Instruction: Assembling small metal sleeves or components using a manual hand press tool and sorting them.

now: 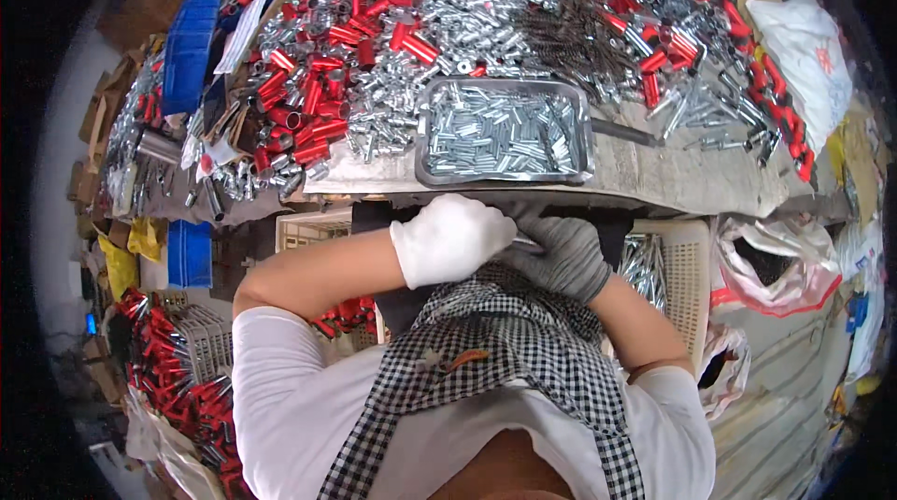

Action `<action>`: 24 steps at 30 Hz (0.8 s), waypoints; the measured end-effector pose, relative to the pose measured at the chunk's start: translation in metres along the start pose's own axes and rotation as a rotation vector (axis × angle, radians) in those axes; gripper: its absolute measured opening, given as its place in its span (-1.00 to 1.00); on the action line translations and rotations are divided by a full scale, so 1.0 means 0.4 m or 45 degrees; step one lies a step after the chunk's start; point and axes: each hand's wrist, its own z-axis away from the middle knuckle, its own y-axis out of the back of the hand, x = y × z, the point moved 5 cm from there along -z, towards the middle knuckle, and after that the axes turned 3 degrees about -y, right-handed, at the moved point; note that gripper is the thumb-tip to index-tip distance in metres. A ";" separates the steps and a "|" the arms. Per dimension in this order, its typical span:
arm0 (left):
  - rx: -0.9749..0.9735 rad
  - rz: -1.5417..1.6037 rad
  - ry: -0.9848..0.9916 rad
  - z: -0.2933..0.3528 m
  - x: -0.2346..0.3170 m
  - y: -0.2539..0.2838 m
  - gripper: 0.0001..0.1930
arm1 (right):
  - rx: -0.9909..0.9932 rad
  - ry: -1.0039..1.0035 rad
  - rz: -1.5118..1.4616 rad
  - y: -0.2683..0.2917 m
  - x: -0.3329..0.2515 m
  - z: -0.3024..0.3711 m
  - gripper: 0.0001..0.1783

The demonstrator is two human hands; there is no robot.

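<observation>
My left hand (452,239), in a white glove, is closed, and its fingers meet my other hand just below the front edge of the table. My right hand (566,255), in a grey glove, is curled around a small silver metal piece (527,243), which shows between its thumb and fingers. What the white glove grips is hidden by its own knuckles. Just beyond both hands, a shallow metal tray (420,147) sits at the table edge, filled with short silver pins (500,131).
Red and silver metal sleeves (318,112) heap across the table, with dark springs or screws (575,37) behind the tray. A blue bin (190,51) stands at left. Under the table are a cream crate (687,285) and a white sack (780,266). Red parts (173,369) pile lower left.
</observation>
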 end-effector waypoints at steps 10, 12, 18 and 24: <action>-0.037 0.621 0.396 0.015 -0.056 0.014 -0.66 | 0.328 0.402 -0.023 0.026 -0.023 0.021 -0.58; -0.016 0.633 0.344 0.008 -0.047 -0.002 -0.68 | 0.330 0.430 -0.086 0.036 -0.015 0.024 -0.57; -0.055 0.610 0.449 -0.003 -0.086 0.036 -0.63 | 0.109 0.220 -0.093 0.018 0.004 -0.022 -0.59; -0.026 0.457 0.332 -0.014 -0.150 0.048 -0.52 | -0.160 0.178 -0.281 0.004 0.050 -0.020 -0.46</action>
